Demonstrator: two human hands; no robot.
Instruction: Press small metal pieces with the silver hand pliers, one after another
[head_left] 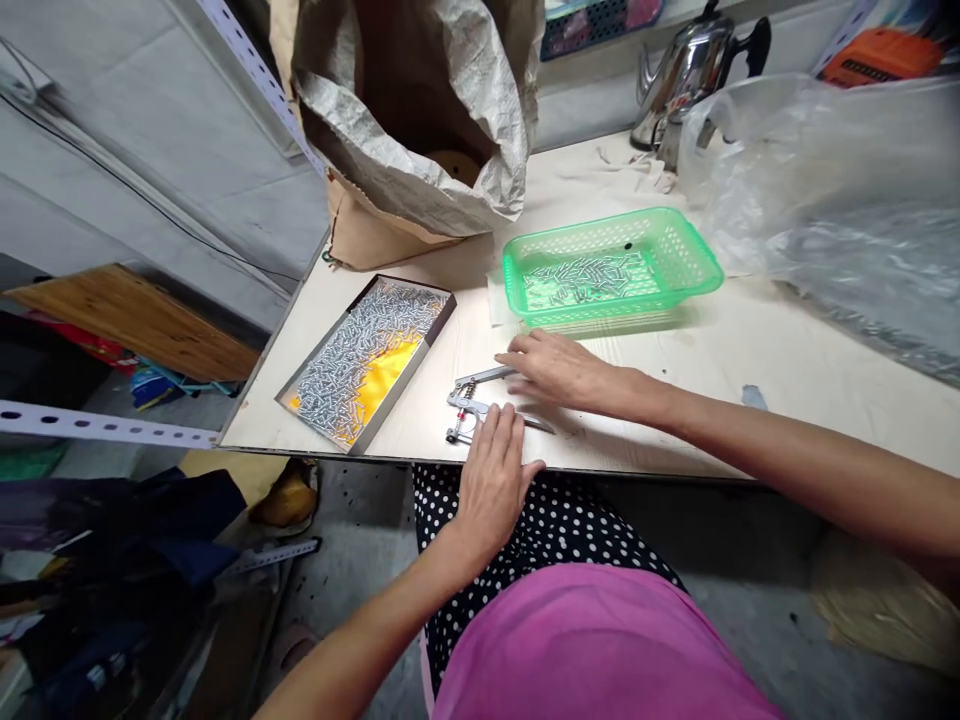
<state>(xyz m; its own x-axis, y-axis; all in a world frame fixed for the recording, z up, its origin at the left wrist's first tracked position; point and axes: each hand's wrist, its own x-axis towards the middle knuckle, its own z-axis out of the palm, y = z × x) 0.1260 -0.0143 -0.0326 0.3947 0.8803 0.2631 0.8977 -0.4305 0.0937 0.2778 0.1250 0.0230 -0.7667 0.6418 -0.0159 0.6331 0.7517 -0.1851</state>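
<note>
Head view: spring-loaded pliers (474, 406) were seen crosswise, jaws leftward, touched by the left hand (495, 475), fingers flat, and right hand (559, 368), fingers curled, grip unclear.

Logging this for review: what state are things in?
Metal hand tool: lying flat, handles spread
Left hand: fingers outstretched over the tool
Right hand: fingers at the tool's upper handle, grip unclear
Shallow tray: holding metal pieces, yellow bottom partly bare
Green basket: upright, pieces on its bottom
Paper sack: mouth open
Kettle: upright, lid on
Plastic bag: contents unclear

Tool (472, 406) right of tray (405, 378), before basket (600, 312), sack (405, 170) behind tray
</note>
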